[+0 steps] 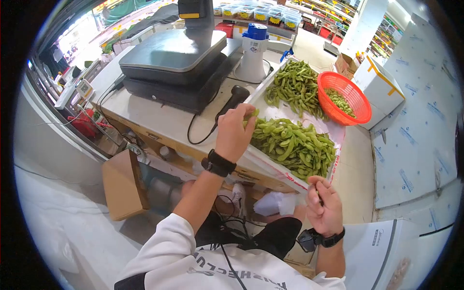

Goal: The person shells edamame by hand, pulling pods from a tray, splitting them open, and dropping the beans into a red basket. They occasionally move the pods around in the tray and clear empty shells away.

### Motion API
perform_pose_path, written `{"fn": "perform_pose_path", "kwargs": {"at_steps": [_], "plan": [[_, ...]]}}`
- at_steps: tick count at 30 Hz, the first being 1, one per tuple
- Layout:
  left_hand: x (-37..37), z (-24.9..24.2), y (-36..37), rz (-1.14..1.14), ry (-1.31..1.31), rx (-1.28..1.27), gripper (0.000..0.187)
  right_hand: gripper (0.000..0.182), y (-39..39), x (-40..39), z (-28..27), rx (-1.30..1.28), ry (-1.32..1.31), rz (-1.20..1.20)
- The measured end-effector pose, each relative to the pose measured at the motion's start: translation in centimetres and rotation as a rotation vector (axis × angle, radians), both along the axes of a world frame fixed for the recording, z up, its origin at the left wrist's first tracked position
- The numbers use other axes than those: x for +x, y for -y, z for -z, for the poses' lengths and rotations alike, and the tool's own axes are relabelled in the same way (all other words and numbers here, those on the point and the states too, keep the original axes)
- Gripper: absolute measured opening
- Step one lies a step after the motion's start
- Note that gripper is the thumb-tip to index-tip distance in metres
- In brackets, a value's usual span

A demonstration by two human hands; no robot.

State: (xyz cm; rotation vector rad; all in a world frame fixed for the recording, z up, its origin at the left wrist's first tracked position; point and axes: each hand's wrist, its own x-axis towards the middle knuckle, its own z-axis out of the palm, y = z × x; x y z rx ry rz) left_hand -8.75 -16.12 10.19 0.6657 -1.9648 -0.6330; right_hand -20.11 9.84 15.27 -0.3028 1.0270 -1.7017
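Note:
My left hand (235, 131) is at the left edge of the white tray (270, 169), its fingertips closed on a green pod (253, 114). Beside it lies a heap of green pods (295, 146), and a second, darker pile of pods (295, 89) sits farther back in the tray. My right hand (324, 203) is near the tray's front right corner, fingers curled in a pinch; a small dark bit shows between them, too small to name. A red basket (360, 99) with shelled green beans (340, 102) rests at the tray's back right.
A black scale (174, 53), a handheld scanner (234, 99) with its cable and a white-and-blue megaphone (253, 53) stand on the counter (166, 118). White boxes (379, 84) are at the right. An open cardboard box (123, 186) is below left, a white appliance (377, 251) below right.

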Motion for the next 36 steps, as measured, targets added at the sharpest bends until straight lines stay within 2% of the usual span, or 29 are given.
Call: {"fn": "perform_pose_path", "kwargs": {"at_steps": [3,6,8,10,13,16,19,21,26,29,32,33,36], "plan": [[-0.5,-0.3,-0.6,-0.033,0.263,-0.005,0.022,0.016,0.0,-2.1,-0.9,-0.01,-0.038,0.047],[0.0,0.3,-0.7,-0.046,0.028,-0.102,0.024,0.016,0.5,-4.5,-2.3,-0.002,-0.072,0.091],[1.3,-0.2,-1.4,-0.001,-0.034,-0.086,0.025,0.016,1.5,-7.0,-3.4,0.018,-0.151,0.09],[3.0,-0.2,-2.2,0.067,-0.137,-0.062,0.025,0.017,2.8,-9.4,-5.4,0.015,-0.379,0.057],[6.7,0.6,-5.2,0.17,-0.159,0.067,0.026,0.02,5.7,-13.8,-7.4,0.061,-0.633,0.104],[9.5,3.0,-7.8,0.3,-0.121,0.248,0.021,0.02,9.4,-20.0,-8.2,0.051,-0.713,0.167],[11.2,4.8,-9.9,0.341,-0.157,0.401,0.02,0.02,13.3,-27.6,-6.2,0.041,-0.833,0.287],[12.2,6.0,-11.0,0.317,-0.192,0.509,0.019,0.022,15.3,-31.1,-4.2,0.137,-0.912,0.317],[13.4,7.6,-10.7,0.163,-0.218,0.536,0.019,0.029,17.1,-32.2,-3.2,0.33,-0.944,0.242],[13.9,8.3,-9.9,0.147,-0.196,0.537,0.018,0.032,17.4,-32.6,-2.9,0.46,-0.967,0.185],[14.0,8.6,-9.3,0.136,-0.174,0.544,0.018,0.034,17.7,-33.6,-2.4,0.563,-1.264,0.047],[13.9,8.6,-9.2,0.133,-0.169,0.544,0.018,0.033,17.9,-33.1,-3.0,0.578,-1.473,-0.001],[13.7,8.9,-9.1,0.127,-0.196,0.607,0.019,0.035,20.0,-28.1,-5.3,0.363,-1.729,-0.124]]}}
